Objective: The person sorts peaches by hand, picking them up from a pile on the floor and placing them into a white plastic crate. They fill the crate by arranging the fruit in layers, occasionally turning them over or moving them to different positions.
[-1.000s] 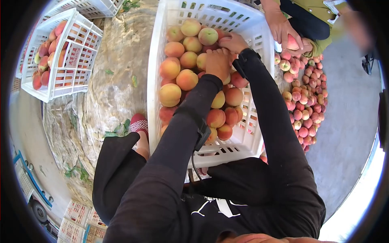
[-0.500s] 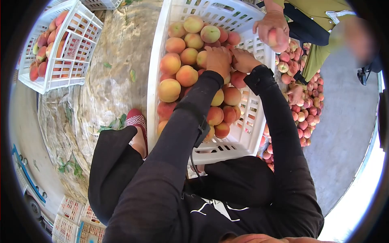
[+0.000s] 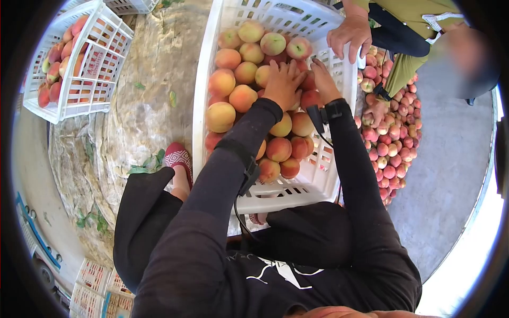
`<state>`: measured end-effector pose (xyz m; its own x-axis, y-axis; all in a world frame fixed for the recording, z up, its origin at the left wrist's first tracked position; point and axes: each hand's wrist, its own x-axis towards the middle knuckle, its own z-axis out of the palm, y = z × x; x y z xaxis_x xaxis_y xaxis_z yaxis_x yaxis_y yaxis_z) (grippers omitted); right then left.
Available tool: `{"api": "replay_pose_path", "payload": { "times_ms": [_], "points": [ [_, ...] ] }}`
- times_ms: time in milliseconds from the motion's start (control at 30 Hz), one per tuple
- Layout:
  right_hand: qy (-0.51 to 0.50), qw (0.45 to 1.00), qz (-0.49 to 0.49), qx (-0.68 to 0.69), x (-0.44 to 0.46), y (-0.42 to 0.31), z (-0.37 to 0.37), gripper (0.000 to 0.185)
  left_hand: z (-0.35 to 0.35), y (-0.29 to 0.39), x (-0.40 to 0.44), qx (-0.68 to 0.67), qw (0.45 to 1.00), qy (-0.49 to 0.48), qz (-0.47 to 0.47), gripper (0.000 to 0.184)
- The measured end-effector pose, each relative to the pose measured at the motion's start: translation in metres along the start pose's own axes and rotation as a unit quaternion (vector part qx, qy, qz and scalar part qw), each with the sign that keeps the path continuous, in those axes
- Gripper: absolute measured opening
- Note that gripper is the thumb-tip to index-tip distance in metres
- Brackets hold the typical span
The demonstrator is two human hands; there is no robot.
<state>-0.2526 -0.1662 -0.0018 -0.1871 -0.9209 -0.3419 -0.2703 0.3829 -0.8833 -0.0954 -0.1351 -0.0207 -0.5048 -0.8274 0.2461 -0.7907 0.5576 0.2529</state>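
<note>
A white slatted plastic crate (image 3: 200,106) stands in front of me, part-filled with yellow and red peaches (image 3: 220,117). My left hand (image 3: 283,86) lies on top of the peaches with its fingers spread. Beside it, along the right part of the heap, is my right hand (image 3: 325,84), fingers stretched out and seen from the side. Red peaches show between the two hands, and neither hand is closed round one. What lies directly under my left palm is hidden.
Across the crate's right rim hangs a co-worker's open hand (image 3: 352,35). That person's other hand (image 3: 376,114) touches a large peach pile (image 3: 395,148). A second crate of peaches (image 3: 95,63) stands on the cloth (image 3: 159,69) at left. Stacked crates (image 3: 87,297) show lower left.
The co-worker's upper hand held a peach earlier and is now empty; another peach shows at the heap's upper right. My hands have moved slightly apart and my fingers have spread.
</note>
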Motion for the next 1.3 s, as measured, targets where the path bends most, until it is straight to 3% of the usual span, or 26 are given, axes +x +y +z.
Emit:
{"api": "replay_pose_path", "payload": {
  "times_ms": [33,67,100,133,200,267,333,400,433,467,533,567,600,700,833,900,933,1000,1033,1100,1200,1300],
  "points": [
    [-0.02,0.993,-0.067,-0.099,0.003,0.018,0.005,0.056,0.002,0.0,-0.001,-0.004,1.0,-0.007,0.002,0.054],
    [-0.014,0.993,-0.059,-0.099,-0.002,0.036,0.002,0.056,0.004,-0.001,0.003,0.037,0.999,-0.038,0.003,0.055],
    [0.035,0.948,-0.126,-0.289,-0.02,0.029,0.015,0.056,0.005,0.001,0.005,0.079,0.995,-0.064,0.005,0.056],
    [0.082,0.86,-0.189,-0.467,-0.029,0.023,0.02,0.057,0.005,0.003,0.005,0.077,0.995,-0.062,0.012,0.056],
    [0.076,0.882,-0.205,-0.417,-0.023,0.026,0.016,0.057,0.003,0.003,0.005,0.054,0.997,-0.059,-0.003,0.054],
    [0.092,0.916,-0.162,-0.355,-0.022,0.024,0.02,0.058,0.013,0.006,0.003,0.074,0.997,-0.03,-0.012,0.053],
    [0.1,0.915,-0.179,-0.348,-0.011,0.031,0.014,0.058,0.014,0.006,0.002,0.063,0.998,0.009,-0.019,0.051],
    [0.097,0.968,-0.118,-0.2,0.006,0.03,0.011,0.055,0.011,0.005,0.003,0.061,0.998,0.008,-0.018,0.049],
    [0.148,0.932,-0.185,-0.275,0.008,0.017,0.011,0.05,0.015,0.004,0.003,0.038,0.998,0.039,-0.017,0.047],
    [0.145,0.933,-0.182,-0.272,0.01,0.006,0.012,0.05,0.02,0.005,0.0,0.013,0.998,0.065,-0.011,0.046],
    [0.083,0.907,-0.255,-0.325,0.024,-0.018,0.009,0.048,0.011,0.007,-0.001,0.026,0.998,0.052,-0.005,0.045],
    [0.001,0.939,-0.182,-0.291,0.056,-0.002,0.005,0.054,0.009,0.006,0.0,0.011,0.998,0.055,-0.004,0.045],
    [0.001,0.94,-0.184,-0.287,0.071,0.008,0.01,0.054,0.007,0.004,0.0,-0.002,0.998,0.057,-0.005,0.045],
    [-0.023,0.881,-0.089,-0.463,0.093,0.012,0.023,0.076,0.003,0.004,0.002,0.026,1.0,0.01,-0.007,0.045],
    [-0.078,0.919,-0.079,-0.378,0.077,-0.011,0.013,0.069,0.005,0.003,0.001,0.017,0.999,0.05,-0.003,0.045],
    [0.07,0.852,-0.148,-0.497,0.05,-0.025,0.016,0.047,0.008,0.002,-0.001,-0.009,0.998,0.063,0.005,0.047],
    [0.069,0.852,-0.148,-0.498,0.049,-0.019,0.012,0.047,0.009,0.002,-0.001,-0.01,0.998,0.063,0.004,0.047],
    [0.061,0.769,-0.289,-0.566,0.043,-0.013,0.002,0.028,0.009,0.002,0.0,0.013,0.997,0.071,0.011,0.049],
    [0.061,0.768,-0.291,-0.567,0.039,-0.016,0.002,0.028,0.009,0.001,0.0,0.013,0.997,0.073,0.01,0.049],
    [0.016,0.706,-0.222,-0.672,0.032,-0.024,0.001,0.034,0.007,0.001,0.0,0.02,0.998,0.055,0.008,0.05],
    [0.035,0.688,-0.25,-0.68,0.033,-0.016,0.001,0.033,0.003,0.003,0.003,0.016,0.999,0.042,-0.007,0.049],
    [0.043,0.706,-0.25,-0.661,0.04,-0.013,0.001,0.035,0.001,0.008,0.015,-0.013,0.998,0.021,-0.049,0.048]
  ]
}}
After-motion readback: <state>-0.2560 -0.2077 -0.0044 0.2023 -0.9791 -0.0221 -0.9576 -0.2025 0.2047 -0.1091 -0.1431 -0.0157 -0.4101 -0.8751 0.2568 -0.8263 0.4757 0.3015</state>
